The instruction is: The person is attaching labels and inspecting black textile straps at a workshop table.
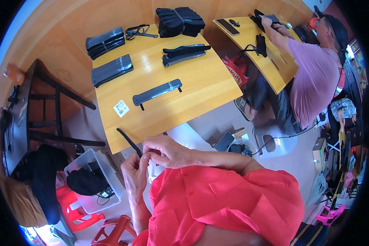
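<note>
A narrow black strap point(128, 141) sticks up from my left hand point(134, 174), pinched between its thumb and fingers just off the table's near edge. My right hand point(168, 151) is closed against the left one, fingertips meeting at the strap's lower end; what lies inside its pinch is hidden. Beyond them on the yellow wooden table point(160, 115) rests a flat dark band point(157, 92) with light printing and two short black tabs below it. A white printed label point(121, 108) lies to its left.
Flat black packs point(112, 70), a bound black bundle point(180, 22) and stacked bands point(184, 55) occupy the table's far side. At right, a co-worker point(315, 78) handles black items at another table point(270, 61). A plastic bin point(115, 192) and red stools point(115, 231) stand lower left.
</note>
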`<state>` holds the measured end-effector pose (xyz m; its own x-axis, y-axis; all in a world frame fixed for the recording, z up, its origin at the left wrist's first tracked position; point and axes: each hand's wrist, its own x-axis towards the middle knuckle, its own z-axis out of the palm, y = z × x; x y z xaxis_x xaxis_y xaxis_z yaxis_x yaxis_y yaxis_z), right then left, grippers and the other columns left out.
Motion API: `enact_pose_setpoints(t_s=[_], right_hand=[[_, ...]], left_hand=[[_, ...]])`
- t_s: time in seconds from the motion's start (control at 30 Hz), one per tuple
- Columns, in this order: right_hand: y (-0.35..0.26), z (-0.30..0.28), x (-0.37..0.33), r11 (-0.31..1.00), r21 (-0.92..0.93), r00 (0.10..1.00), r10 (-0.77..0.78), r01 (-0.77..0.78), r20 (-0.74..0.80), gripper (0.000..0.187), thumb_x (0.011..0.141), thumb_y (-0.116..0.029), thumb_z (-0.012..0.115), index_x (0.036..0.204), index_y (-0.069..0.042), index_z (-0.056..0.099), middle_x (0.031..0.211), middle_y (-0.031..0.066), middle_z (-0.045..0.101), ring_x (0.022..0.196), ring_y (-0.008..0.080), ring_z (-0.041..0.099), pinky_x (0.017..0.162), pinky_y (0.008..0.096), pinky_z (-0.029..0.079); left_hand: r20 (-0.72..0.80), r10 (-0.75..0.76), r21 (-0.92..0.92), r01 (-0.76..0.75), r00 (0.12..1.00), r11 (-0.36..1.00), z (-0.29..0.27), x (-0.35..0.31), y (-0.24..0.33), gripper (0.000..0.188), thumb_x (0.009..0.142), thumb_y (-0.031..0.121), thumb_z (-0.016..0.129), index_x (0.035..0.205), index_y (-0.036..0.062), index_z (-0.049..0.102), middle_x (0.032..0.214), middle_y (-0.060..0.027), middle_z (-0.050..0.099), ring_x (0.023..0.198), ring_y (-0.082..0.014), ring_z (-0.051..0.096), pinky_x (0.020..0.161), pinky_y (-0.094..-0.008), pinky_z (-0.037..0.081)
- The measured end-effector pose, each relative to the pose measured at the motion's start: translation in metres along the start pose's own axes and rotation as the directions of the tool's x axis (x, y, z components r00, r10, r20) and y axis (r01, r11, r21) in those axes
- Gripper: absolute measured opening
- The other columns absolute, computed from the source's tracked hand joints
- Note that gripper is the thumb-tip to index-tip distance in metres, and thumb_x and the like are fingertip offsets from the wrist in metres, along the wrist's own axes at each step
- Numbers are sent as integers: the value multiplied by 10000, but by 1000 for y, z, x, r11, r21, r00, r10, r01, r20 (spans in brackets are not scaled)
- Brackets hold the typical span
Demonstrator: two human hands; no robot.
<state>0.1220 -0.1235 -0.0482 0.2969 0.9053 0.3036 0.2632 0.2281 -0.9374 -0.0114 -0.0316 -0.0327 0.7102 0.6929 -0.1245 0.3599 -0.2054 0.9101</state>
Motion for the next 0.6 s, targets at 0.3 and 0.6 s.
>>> enact_pose_setpoints(t_s=[0.3,0.6], right_hand=[[1,-3,0,907,304,952,240,-289,191,61,851,-55,503,867,-9,539,729,37,555,631,112,557,519,226,451],[-2,-28,13,663,548,860,412,-510,301,144,907,-158,489,888,-20,525,739,43,554,634,141,608,565,230,488]], left_hand=[[121,-25,83,15,992,996,-5,-5,19,330,909,219,453,697,-19,537,556,-19,480,516,-80,438,458,-250,341],[162,-15,-282,60,987,958,7,11,6,348,937,205,445,671,0,535,552,-10,484,476,-61,427,436,-243,326]])
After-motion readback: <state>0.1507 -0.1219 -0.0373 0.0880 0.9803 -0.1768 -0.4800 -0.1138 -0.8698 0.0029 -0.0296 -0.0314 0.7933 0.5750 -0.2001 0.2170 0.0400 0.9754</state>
